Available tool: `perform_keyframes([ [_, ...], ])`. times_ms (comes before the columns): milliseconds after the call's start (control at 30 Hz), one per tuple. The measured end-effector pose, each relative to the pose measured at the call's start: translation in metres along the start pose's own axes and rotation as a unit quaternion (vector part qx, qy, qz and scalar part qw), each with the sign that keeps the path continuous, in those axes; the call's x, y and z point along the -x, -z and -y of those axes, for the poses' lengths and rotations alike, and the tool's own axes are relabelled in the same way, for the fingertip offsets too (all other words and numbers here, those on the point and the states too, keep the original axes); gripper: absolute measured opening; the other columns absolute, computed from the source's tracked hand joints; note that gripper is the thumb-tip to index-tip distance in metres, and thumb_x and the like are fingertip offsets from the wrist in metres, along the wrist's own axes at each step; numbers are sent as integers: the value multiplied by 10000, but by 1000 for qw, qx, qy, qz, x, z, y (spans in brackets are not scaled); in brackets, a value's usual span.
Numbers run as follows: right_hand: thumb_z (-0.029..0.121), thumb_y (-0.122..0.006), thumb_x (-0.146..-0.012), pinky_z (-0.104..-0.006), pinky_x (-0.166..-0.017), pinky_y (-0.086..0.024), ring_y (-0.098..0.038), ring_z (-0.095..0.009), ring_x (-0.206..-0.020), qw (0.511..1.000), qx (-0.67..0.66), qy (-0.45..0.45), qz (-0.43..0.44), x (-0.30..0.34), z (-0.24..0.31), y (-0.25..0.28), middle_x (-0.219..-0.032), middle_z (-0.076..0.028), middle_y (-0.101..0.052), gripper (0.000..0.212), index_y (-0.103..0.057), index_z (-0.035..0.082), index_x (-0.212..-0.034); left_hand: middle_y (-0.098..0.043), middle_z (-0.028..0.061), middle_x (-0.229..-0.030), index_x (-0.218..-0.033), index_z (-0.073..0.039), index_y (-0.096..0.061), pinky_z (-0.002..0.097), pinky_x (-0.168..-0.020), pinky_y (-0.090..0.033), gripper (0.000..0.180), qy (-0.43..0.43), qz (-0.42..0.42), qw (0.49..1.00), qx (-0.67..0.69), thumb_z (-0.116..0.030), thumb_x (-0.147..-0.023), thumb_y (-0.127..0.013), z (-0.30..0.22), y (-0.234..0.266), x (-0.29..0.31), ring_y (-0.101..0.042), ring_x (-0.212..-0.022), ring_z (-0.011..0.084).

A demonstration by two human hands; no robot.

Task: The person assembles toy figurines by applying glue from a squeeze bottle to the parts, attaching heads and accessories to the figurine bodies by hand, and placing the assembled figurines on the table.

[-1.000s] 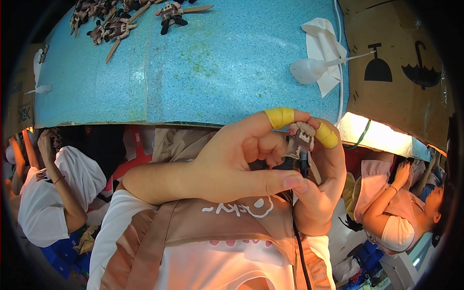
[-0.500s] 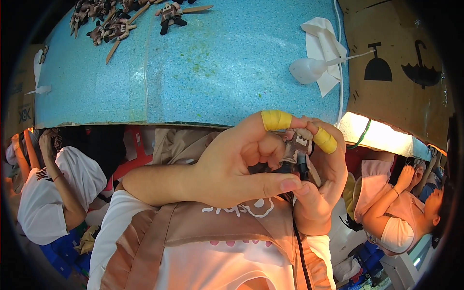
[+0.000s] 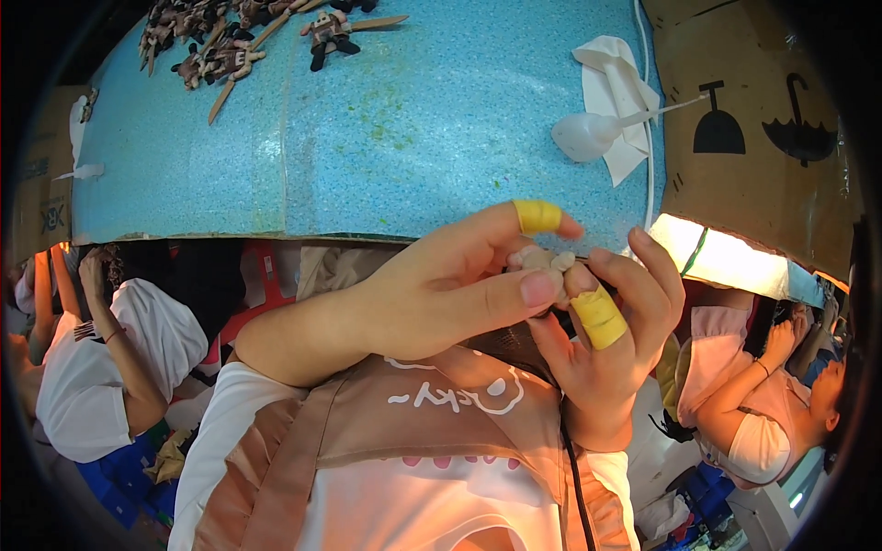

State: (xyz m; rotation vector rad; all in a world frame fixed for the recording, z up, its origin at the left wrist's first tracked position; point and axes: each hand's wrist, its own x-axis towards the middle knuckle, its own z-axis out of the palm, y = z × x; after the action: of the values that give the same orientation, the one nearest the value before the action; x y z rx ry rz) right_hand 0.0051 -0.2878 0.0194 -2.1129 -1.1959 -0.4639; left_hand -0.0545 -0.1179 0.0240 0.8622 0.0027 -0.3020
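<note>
Both the left hand (image 3: 432, 294) and right hand (image 3: 606, 358) pinch one small beige figure (image 3: 544, 262) with closed fingertips, just below the blue surface (image 3: 413, 138).

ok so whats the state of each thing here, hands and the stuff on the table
left hand: pinching the small figure
right hand: pinching the small figure
small figure: held between both hands, mostly hidden
pile of figures: lying loose on the blue table
white spoon: resting on white cloth

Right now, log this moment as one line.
left hand: pinching small beige figure | right hand: gripping same figure | yellow finger tape on both | blue foam table: more figures, white spoon
</note>
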Motion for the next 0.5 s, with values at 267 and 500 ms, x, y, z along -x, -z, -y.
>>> perform_keyframes([
  [267, 57, -737, -579, -405, -787, -469, -532, -333, -965, 965, -226, -119, 63, -5, 4, 9, -1077, -175, -529, 394, -620, 28, -954, -483, 106, -1139, -1280, -7, -330, 294, -901, -381, 508, -16, 43, 996, 79, -91, -822, -535, 17, 3, 2, -470, -1061, 161],
  [500, -13, -721, -579, -340, -719, -496, -558, -305, -924, 967, -229, -100, 41, -8, 5, 4, -1066, -209, -534, 307, -631, -10, -873, -475, 119, -1162, -1261, -7, -338, 308, -931, -366, 498, -30, 52, 995, 81, -52, -803, -529, 18, 9, 0, -457, -1098, 177],
])
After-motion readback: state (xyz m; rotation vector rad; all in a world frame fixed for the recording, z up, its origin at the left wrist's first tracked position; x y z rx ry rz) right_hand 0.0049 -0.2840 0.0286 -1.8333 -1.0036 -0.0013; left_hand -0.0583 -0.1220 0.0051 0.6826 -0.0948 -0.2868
